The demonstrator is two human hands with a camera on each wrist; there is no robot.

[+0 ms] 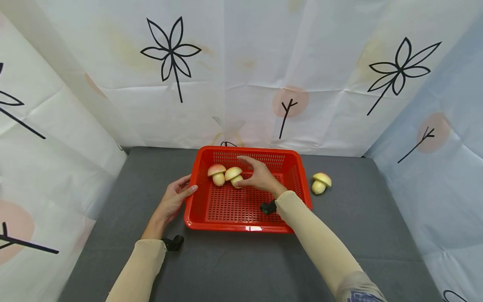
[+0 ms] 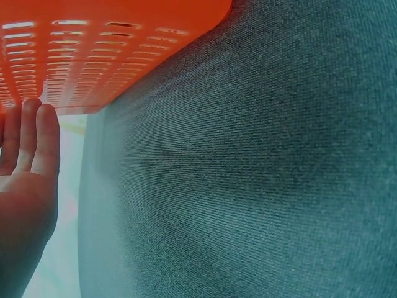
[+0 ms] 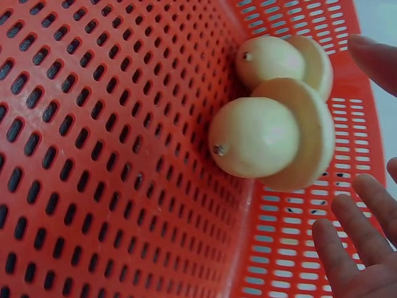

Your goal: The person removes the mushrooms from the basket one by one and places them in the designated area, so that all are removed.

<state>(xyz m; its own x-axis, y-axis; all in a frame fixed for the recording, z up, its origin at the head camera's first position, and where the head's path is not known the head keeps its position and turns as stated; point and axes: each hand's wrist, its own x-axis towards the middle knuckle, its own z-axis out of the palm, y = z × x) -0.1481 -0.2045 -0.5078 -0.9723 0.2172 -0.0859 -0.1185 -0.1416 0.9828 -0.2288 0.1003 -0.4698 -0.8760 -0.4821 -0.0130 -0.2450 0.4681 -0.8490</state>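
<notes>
A red plastic basket (image 1: 241, 227) with slotted walls stands on the grey table. My left hand (image 1: 175, 200) holds its left side, the thumb over the rim and the fingers against the outer wall, as the left wrist view also shows. Inside the basket lie two toy mushrooms: one with a pinkish cap (image 1: 216, 169) on the left, and one with a pale yellow cap (image 1: 233, 173) beside it. My right hand (image 1: 260, 176) hovers over the basket just right of the yellow one. In the right wrist view its fingers (image 3: 353, 230) are spread, apart from the nearer mushroom (image 3: 254, 136).
A third toy mushroom (image 1: 320, 183), yellow-capped, lies on the table right of the basket. White cloth walls (image 1: 245, 63) with printed flowers enclose the grey table (image 1: 234, 264) at the back and sides.
</notes>
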